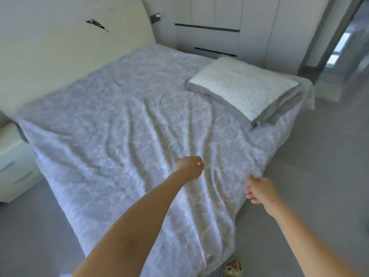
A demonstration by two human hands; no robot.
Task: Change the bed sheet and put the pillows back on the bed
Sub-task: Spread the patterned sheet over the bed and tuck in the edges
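Head view: we stand at the near corner of the patterned bed sheet [119,116], which lies spread up to the headboard [60,47] and hangs over the near edges toward the grey floor [309,156]. Long folds run across the cloth and gather toward our hands.

Our left hand [189,167] is over the sheet with its fingers curled under; we cannot tell whether it pinches any cloth. Our right hand [259,189] hangs just beside the sheet's right edge, its fingers loosely bent and holding nothing.

One pillow [243,86] with a grey border lies flat on the sheet at the far right corner, well apart from both hands.

Open floor runs along the right side, up to a doorway [343,47]. A white nightstand [14,160] stands tight against the left side near the headboard, with bare floor in front of it. A white wardrobe [219,27] closes off the far side. A sandal [232,268] shows on the floor at the sheet's near corner.
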